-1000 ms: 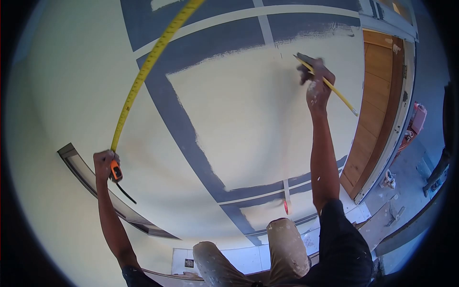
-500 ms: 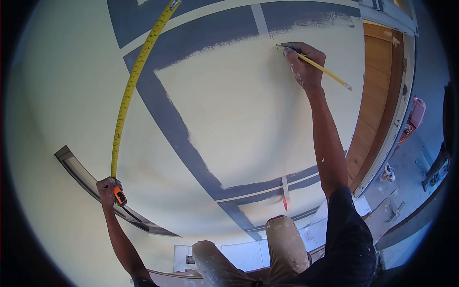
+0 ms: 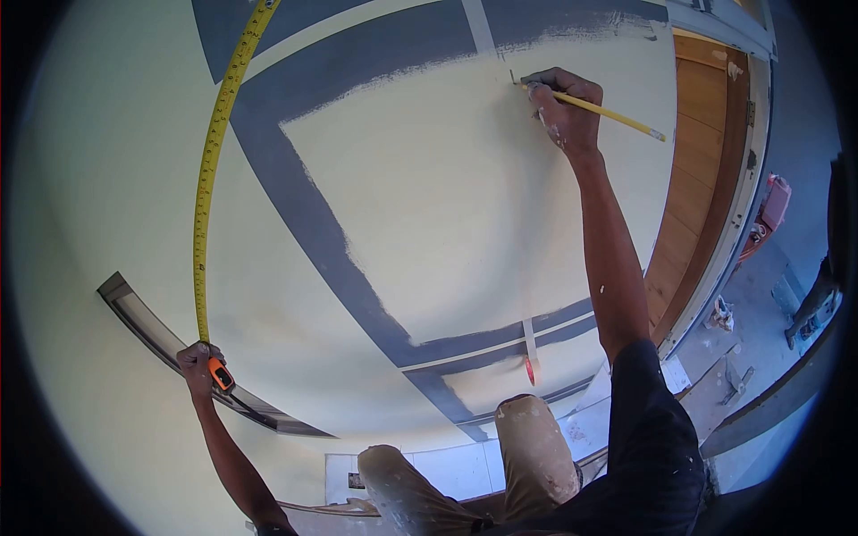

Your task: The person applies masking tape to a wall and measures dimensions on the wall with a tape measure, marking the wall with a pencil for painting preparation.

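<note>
My left hand [image 3: 195, 364] is closed around an orange and black tape measure [image 3: 221, 375]. Its yellow blade [image 3: 207, 170] stretches upward, bowed, with the hooked end near the top edge of the view. My right hand [image 3: 569, 107] pinches a yellow pencil [image 3: 617, 118], whose tip meets the cream wall [image 3: 420, 205] beside a short dark mark. Grey painted bands [image 3: 304, 214] with rough edges frame this cream area. A pale tape strip [image 3: 478, 27] crosses the upper band, and a small red item [image 3: 530, 371] hangs from another strip lower down.
At the right stands a wooden door [image 3: 702, 134] in a pale frame. A dark-edged panel [image 3: 179, 348] is on the left. Another person's leg [image 3: 809, 308] and a pink object [image 3: 773, 210] show at far right. My paint-spotted knees [image 3: 536, 447] are below.
The blade's hooked end has swung left and upward, while my left hand has shifted slightly. The pencil has tilted flatter, and a short mark now shows by its tip.
</note>
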Demonstrator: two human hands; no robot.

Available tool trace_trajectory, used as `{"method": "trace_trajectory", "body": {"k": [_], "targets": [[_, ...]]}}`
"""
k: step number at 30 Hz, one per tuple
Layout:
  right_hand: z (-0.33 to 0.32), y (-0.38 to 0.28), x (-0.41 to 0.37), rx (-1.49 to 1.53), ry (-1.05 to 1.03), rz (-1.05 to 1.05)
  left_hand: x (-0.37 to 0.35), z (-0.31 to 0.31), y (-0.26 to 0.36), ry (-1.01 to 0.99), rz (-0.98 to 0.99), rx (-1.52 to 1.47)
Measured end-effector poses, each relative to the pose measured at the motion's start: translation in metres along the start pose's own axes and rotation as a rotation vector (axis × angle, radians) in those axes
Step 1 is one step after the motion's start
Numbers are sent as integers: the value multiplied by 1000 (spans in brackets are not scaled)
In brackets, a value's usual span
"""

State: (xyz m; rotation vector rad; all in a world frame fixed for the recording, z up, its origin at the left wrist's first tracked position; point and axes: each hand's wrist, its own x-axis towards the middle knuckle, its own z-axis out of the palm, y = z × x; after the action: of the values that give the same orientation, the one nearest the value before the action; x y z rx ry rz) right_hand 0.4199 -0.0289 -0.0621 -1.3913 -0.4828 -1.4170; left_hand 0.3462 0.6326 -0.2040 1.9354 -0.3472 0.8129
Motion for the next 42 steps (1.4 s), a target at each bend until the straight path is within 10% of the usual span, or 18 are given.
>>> {"method": "trace_trajectory", "body": {"k": [18,24,26,28,32,42], "targets": [[-8,3,1,-66,-102,-30,-5,1,1,15,32,1],[-2,-17,-6,356,-42,-421,28,2,17,-10,54,-22],[16,-39,4,351,-31,-537,59,6,39,-4,104,-18],[35,-86,17,490,57,-106,96,8,73,-67,105,-23],[60,-136,94,286,48,84,190,-2,140,-136,279,-20],[132,-216,307,475,229,147,384,-59,381,-202,349,251]]}}
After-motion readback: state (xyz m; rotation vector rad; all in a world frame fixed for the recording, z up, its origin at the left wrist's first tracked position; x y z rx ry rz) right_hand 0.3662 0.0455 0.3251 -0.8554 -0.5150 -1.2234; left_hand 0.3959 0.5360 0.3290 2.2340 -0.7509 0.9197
